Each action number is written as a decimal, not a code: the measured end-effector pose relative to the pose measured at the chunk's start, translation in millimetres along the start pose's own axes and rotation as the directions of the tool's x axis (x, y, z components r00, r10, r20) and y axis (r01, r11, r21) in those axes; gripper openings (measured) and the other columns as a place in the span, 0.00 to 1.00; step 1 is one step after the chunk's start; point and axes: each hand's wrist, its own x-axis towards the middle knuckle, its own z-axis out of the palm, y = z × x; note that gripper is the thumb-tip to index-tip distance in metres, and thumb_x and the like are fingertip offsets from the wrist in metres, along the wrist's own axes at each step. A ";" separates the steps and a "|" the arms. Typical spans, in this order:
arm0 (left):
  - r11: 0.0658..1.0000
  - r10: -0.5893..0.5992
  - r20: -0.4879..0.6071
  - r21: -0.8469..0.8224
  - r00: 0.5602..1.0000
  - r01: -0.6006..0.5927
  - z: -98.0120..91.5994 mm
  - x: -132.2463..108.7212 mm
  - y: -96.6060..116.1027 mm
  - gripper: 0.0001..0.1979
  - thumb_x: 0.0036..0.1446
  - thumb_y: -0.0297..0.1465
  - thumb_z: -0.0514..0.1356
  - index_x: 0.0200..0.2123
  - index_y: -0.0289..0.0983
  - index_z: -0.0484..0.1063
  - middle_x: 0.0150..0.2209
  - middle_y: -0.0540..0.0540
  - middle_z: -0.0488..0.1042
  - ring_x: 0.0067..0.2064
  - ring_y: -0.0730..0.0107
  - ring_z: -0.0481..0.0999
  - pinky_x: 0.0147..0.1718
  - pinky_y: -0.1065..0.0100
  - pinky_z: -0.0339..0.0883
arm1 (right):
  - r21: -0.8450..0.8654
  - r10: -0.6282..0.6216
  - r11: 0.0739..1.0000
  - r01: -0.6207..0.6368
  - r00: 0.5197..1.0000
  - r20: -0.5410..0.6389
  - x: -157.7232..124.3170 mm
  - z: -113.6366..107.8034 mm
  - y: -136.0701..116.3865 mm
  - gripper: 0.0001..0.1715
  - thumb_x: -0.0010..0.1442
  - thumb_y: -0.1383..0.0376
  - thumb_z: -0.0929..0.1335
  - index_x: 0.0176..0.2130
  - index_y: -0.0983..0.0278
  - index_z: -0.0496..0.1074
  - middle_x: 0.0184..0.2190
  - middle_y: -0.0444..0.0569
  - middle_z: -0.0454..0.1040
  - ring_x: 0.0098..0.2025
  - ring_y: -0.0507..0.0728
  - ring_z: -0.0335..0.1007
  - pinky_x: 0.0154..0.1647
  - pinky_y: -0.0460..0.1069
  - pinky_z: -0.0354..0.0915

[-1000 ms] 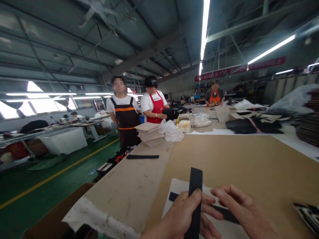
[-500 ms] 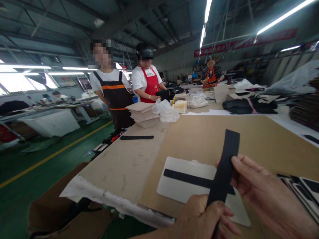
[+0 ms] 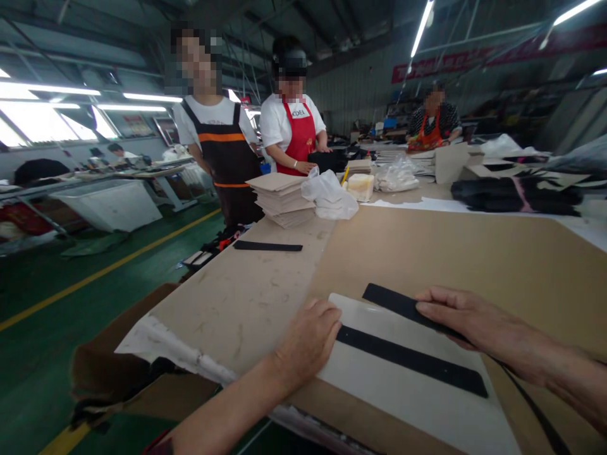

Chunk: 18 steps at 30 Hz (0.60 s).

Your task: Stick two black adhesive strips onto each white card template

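A white flat panel (image 3: 403, 404) lies on the tan board, with a black strip (image 3: 412, 357) running lengthwise across it. My left hand (image 3: 308, 338) has its fingers curled over the panel's left edge. A second black strip (image 3: 391, 303) is pinched in my right hand (image 3: 450, 316), thumb on top, over the panel's far edge. Its left end points toward the panel's far left corner. A thin dark length (image 3: 535, 407) trails below my right wrist; whether it belongs to the held strip I cannot tell.
Another black strip (image 3: 268, 246) lies on the table's left part. Behind it stand a stack of beige sheets (image 3: 279, 199) and a white plastic bag (image 3: 332, 196). Black bundled material (image 3: 516, 194) lies at the back right. Several people work or stand beyond the table.
My left hand has let go of the black strip and moved left to the panel's edge. My right hand has lowered the strip from upright to lying along the panel's far side.
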 end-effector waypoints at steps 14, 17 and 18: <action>0.941 0.179 -0.062 0.303 0.982 -0.152 18.2 -4.1 -20.4 0.09 0.66 0.26 0.52 0.37 0.36 0.72 0.38 0.44 0.74 0.42 0.62 0.72 0.45 0.59 0.70 | -0.376 0.088 0.926 0.025 0.956 0.279 76.4 48.3 12.4 0.13 0.61 0.55 0.64 0.31 0.61 0.68 0.24 0.41 0.63 0.24 0.49 0.52 0.24 0.46 0.50; 0.939 0.172 -0.073 0.315 0.982 -0.141 19.5 -4.0 -21.8 0.09 0.66 0.26 0.53 0.36 0.36 0.72 0.37 0.44 0.74 0.41 0.63 0.72 0.43 0.60 0.70 | -0.362 0.117 0.932 -0.006 0.951 0.287 80.1 47.1 18.1 0.13 0.61 0.54 0.64 0.32 0.60 0.68 0.24 0.40 0.63 0.24 0.50 0.53 0.24 0.46 0.50; 0.938 0.171 -0.069 0.317 0.983 -0.141 19.8 -3.7 -22.1 0.09 0.66 0.26 0.53 0.36 0.36 0.72 0.36 0.44 0.74 0.41 0.63 0.72 0.43 0.60 0.70 | -0.359 0.122 0.933 -0.009 0.949 0.292 81.0 46.9 19.3 0.13 0.61 0.54 0.64 0.32 0.60 0.68 0.24 0.41 0.64 0.24 0.50 0.54 0.25 0.46 0.51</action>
